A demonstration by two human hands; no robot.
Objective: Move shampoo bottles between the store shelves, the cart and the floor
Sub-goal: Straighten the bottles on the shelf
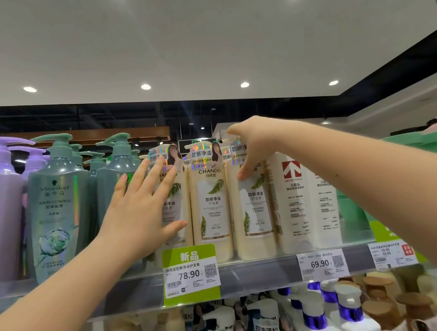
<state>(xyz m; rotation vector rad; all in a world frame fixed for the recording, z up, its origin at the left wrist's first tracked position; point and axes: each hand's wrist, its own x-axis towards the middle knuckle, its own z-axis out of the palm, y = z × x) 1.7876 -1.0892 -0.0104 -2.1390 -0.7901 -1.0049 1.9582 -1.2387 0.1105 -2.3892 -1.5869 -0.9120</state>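
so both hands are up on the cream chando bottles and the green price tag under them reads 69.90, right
Not quite. The head view shows the green price tag under the cream CHANDO bottles reading 78.90; 69.90 is on the white tag further right. The left hand and right hand are indeed on those bottles.

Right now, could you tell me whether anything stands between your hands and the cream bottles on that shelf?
Nothing visible does. The left hand rests open against the left cream bottle, and the right hand curls round the top of the right cream bottle.
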